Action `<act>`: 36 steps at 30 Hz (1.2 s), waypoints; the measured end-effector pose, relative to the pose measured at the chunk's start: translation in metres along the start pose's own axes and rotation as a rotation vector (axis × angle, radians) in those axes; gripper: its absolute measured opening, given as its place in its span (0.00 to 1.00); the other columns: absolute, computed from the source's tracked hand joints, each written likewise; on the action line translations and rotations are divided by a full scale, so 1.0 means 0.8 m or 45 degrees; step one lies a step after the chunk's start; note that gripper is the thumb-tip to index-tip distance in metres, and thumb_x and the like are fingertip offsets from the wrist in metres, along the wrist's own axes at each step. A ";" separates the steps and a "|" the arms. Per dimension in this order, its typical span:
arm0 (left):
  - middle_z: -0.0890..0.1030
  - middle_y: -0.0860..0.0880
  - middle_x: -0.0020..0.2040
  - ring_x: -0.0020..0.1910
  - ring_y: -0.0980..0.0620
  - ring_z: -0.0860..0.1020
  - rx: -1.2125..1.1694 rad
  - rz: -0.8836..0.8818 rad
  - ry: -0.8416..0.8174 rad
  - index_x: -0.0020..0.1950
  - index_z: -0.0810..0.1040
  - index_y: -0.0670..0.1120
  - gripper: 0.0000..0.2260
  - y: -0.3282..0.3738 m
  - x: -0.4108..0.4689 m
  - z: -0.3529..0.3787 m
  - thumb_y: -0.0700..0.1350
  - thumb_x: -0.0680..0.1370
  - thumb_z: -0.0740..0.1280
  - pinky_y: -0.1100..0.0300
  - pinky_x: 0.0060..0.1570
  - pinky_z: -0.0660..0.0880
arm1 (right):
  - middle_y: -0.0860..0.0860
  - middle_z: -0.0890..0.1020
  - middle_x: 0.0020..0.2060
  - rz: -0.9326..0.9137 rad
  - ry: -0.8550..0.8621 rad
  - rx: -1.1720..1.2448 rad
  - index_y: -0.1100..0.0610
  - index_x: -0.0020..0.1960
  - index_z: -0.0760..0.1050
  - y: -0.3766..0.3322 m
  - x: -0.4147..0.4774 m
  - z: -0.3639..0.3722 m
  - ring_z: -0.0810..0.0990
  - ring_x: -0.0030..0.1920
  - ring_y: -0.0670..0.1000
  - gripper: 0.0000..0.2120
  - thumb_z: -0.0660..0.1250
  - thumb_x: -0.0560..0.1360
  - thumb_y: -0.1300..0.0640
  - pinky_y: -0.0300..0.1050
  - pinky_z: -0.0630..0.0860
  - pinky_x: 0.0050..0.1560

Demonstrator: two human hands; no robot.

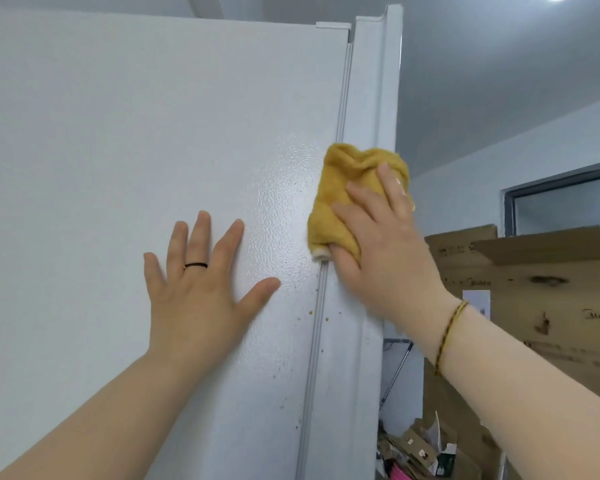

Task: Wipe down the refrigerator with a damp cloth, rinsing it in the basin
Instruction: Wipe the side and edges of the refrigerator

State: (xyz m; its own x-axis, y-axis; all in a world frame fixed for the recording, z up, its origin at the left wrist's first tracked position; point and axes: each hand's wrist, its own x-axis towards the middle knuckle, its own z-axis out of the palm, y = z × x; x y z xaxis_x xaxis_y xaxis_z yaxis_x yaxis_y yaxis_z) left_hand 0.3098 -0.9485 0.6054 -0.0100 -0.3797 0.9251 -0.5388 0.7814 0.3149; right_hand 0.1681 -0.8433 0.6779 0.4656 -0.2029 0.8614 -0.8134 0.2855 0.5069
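Note:
The white refrigerator (125, 140) fills the left and middle of the head view, seen from its side panel, with the door edge and seal running down at the right. My left hand (201, 289) lies flat on the side panel, fingers spread, a dark ring on one finger. My right hand (381, 244) presses a bunched yellow cloth (340, 195) against the door seal and door edge, fingers laid over the cloth. Small brown specks dot the panel below the cloth. The basin is out of view.
Stacked cardboard boxes (534, 292) stand to the right of the refrigerator, with torn cardboard and packaging (426, 452) on the floor below. A metal pole (395, 375) leans in the gap. A window (568, 202) sits in the right wall.

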 end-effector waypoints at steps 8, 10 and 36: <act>0.63 0.40 0.71 0.70 0.46 0.54 -0.022 0.185 0.005 0.69 0.64 0.50 0.35 -0.021 -0.044 0.007 0.70 0.71 0.45 0.44 0.66 0.51 | 0.53 0.64 0.70 0.267 -0.252 0.044 0.59 0.67 0.68 0.037 0.070 -0.014 0.44 0.75 0.56 0.20 0.57 0.78 0.51 0.50 0.46 0.73; 0.69 0.39 0.68 0.67 0.45 0.57 0.000 0.203 0.000 0.67 0.64 0.49 0.30 -0.029 -0.065 0.011 0.68 0.75 0.43 0.48 0.62 0.52 | 0.60 0.72 0.63 0.259 -0.099 0.015 0.64 0.59 0.74 0.015 0.054 -0.002 0.54 0.72 0.65 0.21 0.56 0.75 0.50 0.48 0.47 0.70; 0.43 0.58 0.70 0.69 0.64 0.37 -0.108 0.141 -0.189 0.70 0.46 0.55 0.31 -0.042 -0.089 0.009 0.69 0.72 0.36 0.68 0.63 0.28 | 0.59 0.69 0.68 0.101 -0.304 -0.110 0.59 0.68 0.68 -0.023 -0.017 -0.015 0.57 0.71 0.67 0.26 0.55 0.74 0.49 0.71 0.65 0.60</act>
State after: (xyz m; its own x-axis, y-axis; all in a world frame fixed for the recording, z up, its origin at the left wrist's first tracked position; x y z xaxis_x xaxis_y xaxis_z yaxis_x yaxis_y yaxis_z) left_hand 0.3223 -0.9514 0.5278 -0.1928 -0.3529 0.9156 -0.4546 0.8590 0.2354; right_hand 0.1808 -0.8345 0.6575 0.2978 -0.3889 0.8718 -0.8066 0.3859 0.4477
